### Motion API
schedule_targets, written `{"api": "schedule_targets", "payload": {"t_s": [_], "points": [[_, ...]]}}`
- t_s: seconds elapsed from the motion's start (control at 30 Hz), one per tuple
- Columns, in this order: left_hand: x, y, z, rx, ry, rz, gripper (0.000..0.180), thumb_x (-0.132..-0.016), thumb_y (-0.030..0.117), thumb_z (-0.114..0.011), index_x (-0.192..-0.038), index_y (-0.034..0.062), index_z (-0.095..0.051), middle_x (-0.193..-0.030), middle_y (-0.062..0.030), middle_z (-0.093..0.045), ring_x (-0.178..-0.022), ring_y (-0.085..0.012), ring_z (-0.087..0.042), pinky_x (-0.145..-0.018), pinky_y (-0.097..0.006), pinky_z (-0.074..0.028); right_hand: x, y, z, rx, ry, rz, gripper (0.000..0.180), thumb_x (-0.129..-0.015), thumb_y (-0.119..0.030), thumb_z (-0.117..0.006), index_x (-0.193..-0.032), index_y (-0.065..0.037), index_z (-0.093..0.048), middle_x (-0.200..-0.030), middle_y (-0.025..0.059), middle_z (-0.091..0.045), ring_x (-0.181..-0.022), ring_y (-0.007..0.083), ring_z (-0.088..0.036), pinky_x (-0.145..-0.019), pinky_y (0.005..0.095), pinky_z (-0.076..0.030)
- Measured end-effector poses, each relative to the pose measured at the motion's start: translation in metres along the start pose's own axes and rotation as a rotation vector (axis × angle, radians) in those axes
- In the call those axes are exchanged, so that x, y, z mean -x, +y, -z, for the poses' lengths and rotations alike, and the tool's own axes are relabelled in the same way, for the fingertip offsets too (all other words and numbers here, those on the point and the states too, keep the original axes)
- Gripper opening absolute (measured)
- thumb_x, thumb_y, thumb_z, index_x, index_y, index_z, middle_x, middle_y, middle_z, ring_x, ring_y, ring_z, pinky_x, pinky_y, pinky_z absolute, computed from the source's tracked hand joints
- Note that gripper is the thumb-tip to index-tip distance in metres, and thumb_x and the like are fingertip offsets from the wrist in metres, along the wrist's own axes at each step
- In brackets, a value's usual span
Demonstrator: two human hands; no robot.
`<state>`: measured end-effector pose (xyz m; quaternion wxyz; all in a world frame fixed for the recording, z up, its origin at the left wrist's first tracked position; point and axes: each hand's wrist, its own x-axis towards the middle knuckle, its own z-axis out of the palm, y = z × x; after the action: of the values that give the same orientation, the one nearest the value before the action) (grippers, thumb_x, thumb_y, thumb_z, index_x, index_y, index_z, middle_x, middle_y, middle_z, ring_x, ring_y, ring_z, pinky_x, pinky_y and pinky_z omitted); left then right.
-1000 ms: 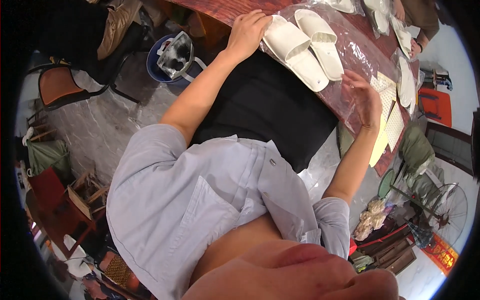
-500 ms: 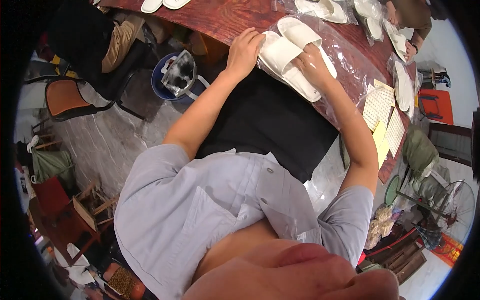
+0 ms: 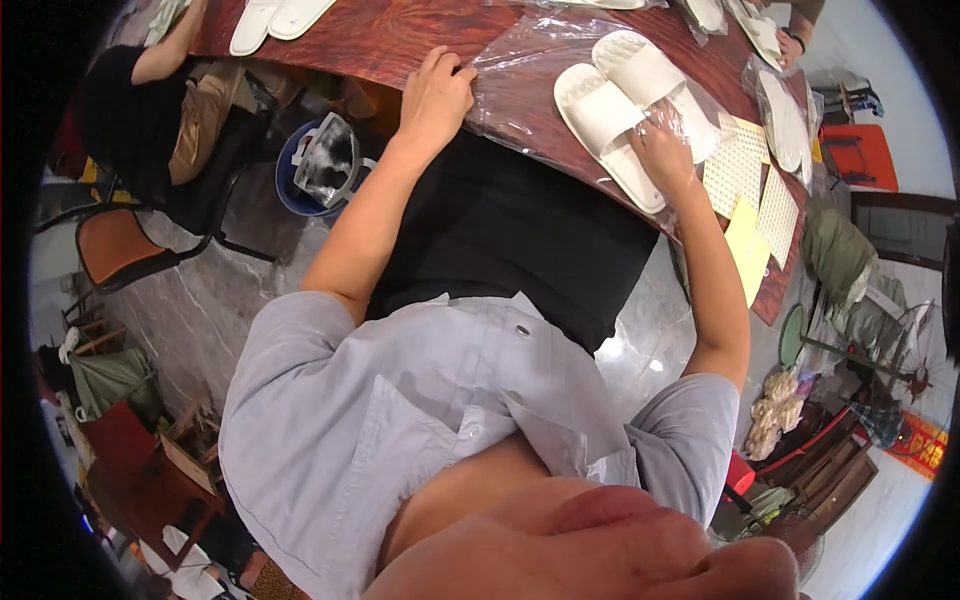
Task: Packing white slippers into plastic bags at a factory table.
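A pair of white open-toed slippers (image 3: pixel 602 117) lies side by side at the near edge of the table, toward the right. My right hand (image 3: pixel 662 152) is closed on them, its fingers reaching in at the straps. Clear plastic bag film (image 3: pixel 530 75) spreads over the table left of the slippers and also shows around them; how far they are inside it I cannot tell. At the film's left edge is my left hand (image 3: pixel 437 98), fingers bent and pinched on the plastic, apart from the slippers.
Beside my right forearm lie perforated cream sheets (image 3: pixel 733 172) and a yellow sheet (image 3: pixel 745 250) on the red-brown table (image 3: pixel 375 45). Another slipper pair (image 3: pixel 280 22) is at the far left. Bagged slippers (image 3: pixel 785 125) lie at right. Co-workers sit nearby; a blue bucket (image 3: pixel 300 190) stands left.
The slippers and my right hand have moved right, away from my left hand. More of the clear film now lies stretched between them. The whole view has shifted somewhat.
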<state>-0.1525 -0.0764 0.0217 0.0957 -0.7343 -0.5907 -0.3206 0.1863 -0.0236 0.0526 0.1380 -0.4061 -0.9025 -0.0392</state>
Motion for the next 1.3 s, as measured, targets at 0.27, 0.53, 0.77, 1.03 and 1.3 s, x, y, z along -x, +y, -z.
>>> {"api": "schedule_targets", "payload": {"t_s": [0.27,0.53,0.77,1.03,1.3], "points": [[-0.099,0.074,0.040,-0.075,-0.328,-0.289,0.054,-0.085,0.042,-0.066,-0.134,0.0227,-0.055,-0.126,-0.0160,-0.054,-0.123,-0.0386,-0.046,-0.095,-0.052,-0.044,0.001,0.001,-0.001,-0.025,0.000,0.011,0.021,-0.086,-0.016,-0.062,-0.099,-0.002,-0.069,-0.105,0.0167,-0.062,-0.108,0.0357,-0.054,-0.095,0.0450,-0.042],[-0.117,0.119,-0.074,0.050,-0.659,-0.220,0.064,-0.087,0.075,-0.038,-0.145,0.0467,-0.035,-0.148,-0.0198,-0.037,-0.138,-0.0448,-0.028,-0.102,-0.070,-0.026,0.015,0.011,-0.003,0.136,0.053,0.139,0.020,-0.086,-0.021,-0.064,-0.092,-0.005,-0.073,-0.114,0.0141,-0.064,-0.116,0.0317,-0.055,-0.109,0.0446,-0.035],[-0.075,0.088,-0.109,0.103,-0.314,-0.266,0.062,-0.088,0.074,-0.036,-0.145,0.0472,-0.036,-0.149,-0.0164,-0.037,-0.138,-0.0431,-0.028,-0.108,-0.061,-0.015,0.042,0.000,0.032,0.304,0.153,-0.084,0.016,-0.081,-0.011,-0.063,-0.091,0.000,-0.070,-0.113,0.0177,-0.063,-0.121,0.0343,-0.052,-0.111,0.0468,-0.034],[-0.073,0.093,-0.101,0.027,-0.335,-0.250,0.065,-0.087,0.074,-0.040,-0.145,0.0465,-0.035,-0.151,-0.0154,-0.035,-0.140,-0.0448,-0.025,-0.110,-0.061,-0.017,0.081,0.003,0.059,0.431,0.322,-0.217,0.022,-0.077,-0.010,-0.064,-0.093,0.003,-0.070,-0.115,0.0209,-0.062,-0.121,0.0374,-0.052,-0.109,0.0494,-0.035],[-0.074,0.096,-0.097,-0.079,-0.381,-0.238,0.066,-0.087,0.071,-0.045,-0.146,0.0462,-0.033,-0.152,-0.0150,-0.031,-0.140,-0.0421,-0.023,-0.109,-0.063,-0.017,0.113,0.014,0.087,0.515,0.494,-0.344,0.023,-0.081,-0.007,-0.061,-0.100,0.002,-0.069,-0.116,0.0224,-0.060,-0.116,0.0418,-0.052,-0.106,0.0518,-0.036]]}}
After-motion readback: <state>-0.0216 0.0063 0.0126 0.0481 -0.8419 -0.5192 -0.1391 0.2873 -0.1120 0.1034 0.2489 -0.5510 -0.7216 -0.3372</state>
